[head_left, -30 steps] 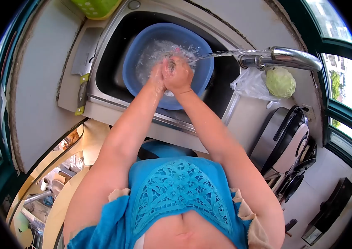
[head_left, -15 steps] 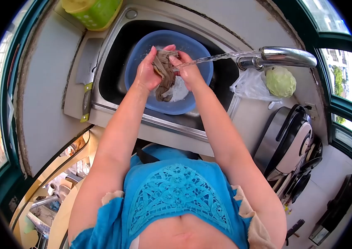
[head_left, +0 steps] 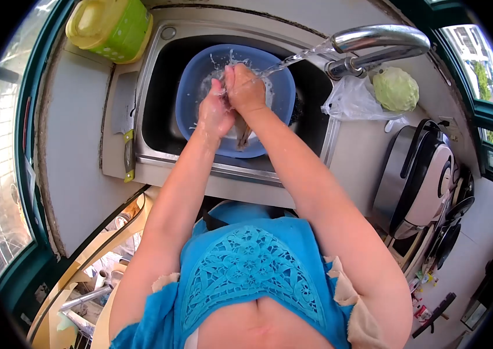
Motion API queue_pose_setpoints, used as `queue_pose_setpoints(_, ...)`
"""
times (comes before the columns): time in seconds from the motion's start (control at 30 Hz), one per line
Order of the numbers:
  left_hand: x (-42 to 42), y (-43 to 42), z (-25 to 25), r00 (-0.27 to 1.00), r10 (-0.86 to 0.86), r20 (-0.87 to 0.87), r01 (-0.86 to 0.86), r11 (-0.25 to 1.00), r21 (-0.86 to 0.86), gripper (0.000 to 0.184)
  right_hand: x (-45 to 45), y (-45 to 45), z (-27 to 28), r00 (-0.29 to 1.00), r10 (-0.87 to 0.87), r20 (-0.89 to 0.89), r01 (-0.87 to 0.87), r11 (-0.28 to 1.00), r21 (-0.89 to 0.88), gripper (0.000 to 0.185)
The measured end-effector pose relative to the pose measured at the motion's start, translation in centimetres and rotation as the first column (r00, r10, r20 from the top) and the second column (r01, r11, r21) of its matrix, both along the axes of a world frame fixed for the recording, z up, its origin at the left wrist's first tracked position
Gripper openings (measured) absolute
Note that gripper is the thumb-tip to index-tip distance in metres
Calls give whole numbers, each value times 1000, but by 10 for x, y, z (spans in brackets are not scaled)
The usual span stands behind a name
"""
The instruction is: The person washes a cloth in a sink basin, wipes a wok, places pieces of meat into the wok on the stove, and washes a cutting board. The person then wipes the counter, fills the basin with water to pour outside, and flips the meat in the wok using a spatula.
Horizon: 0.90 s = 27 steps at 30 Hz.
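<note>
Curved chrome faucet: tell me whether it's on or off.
On: the curved chrome faucet pours a clear stream of water toward the rounded blue plastic basin.

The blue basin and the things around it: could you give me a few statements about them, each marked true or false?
1. The blue basin stands inside the sink. True.
2. No water is running. False: a stream runs from the faucet into the basin.
3. The cabbage sits beside a plastic bag. True.
4. The left hand rests on the counter. False: it is over the basin, beside the right hand, with a brown cloth between them.
</note>
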State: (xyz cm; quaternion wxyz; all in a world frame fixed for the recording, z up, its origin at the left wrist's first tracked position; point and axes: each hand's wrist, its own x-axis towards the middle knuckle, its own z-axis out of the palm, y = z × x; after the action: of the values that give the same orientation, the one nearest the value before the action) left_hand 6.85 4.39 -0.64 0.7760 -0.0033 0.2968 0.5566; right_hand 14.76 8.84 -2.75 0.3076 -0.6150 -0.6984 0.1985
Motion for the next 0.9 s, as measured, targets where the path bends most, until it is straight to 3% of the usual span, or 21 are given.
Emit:
queue_pose_setpoints(0.03,2,-6,-4,998,10,-55,-3,991,136,51,8,11,-6,1000,22,-2,-22,999,-32,34)
queue_pose_setpoints(0.13,-15,-10,4,991,-72,-110,76,996,37,53,29,20,-13,994,106,-27,-108,991,-81,42)
queue_pose_setpoints(0.2,-32,-5,25,940,-120,-320,123,992,-10,52,35,21,-2,982,171,-76,-173,984,-29,45)
queue_pose_setpoints(0.23,-45,-2,23,911,-119,-396,135,991,13,51,38,24,5,989,142,-36,-146,974,-176,44)
queue_pose_setpoints(0.33,-69,5,29,850,-55,-524,110,991,74,51,50,30,10,960,146,-238,-178,976,-121,38)
queue_pose_setpoints(0.37,-74,9,31,843,-76,-532,143,986,86,49,52,34,6,889,199,-413,-277,951,-139,31)
queue_pose_setpoints(0.47,-62,14,44,772,-129,-623,312,930,195,48,41,29,39,670,327,-666,-518,849,-104,26)
queue_pose_setpoints(0.5,-56,15,48,735,-138,-664,381,894,235,50,37,34,43,650,473,-594,-602,798,-24,25)
queue_pose_setpoints(0.53,-56,19,49,588,-197,-784,582,776,242,59,35,33,59,678,485,-553,-606,794,-46,25)
queue_pose_setpoints(0.6,-43,19,61,344,-202,-917,652,754,78,56,31,31,88,726,508,-464,-609,788,-91,24)
queue_pose_setpoints(0.63,-43,21,65,370,-226,-901,601,798,46,52,26,36,81,737,487,-469,-568,822,-38,27)
queue_pose_setpoints(0.7,-41,27,69,429,-266,-863,491,871,-24,46,29,35,77,713,275,-645,-433,896,-96,29)
queue_pose_setpoints(0.73,-39,28,71,569,-224,-791,387,922,17,43,31,34,75,677,161,-718,-366,920,-138,30)
queue_pose_setpoints(0.8,-37,31,73,794,-94,-600,152,987,45,37,36,34,57,577,23,-816,-477,821,-314,37)
queue_pose_setpoints(0.83,-41,39,68,895,-124,-429,190,975,114,35,33,30,41,517,-64,-853,-517,771,-372,39)
queue_pose_setpoints(0.87,-43,40,65,914,-97,-394,153,982,113,36,30,25,23,458,-155,-876,-560,715,-419,41)
queue_pose_setpoints(0.9,-43,41,70,931,-68,-360,116,987,113,37,25,26,-7,577,-184,-796,-552,630,-546,43)
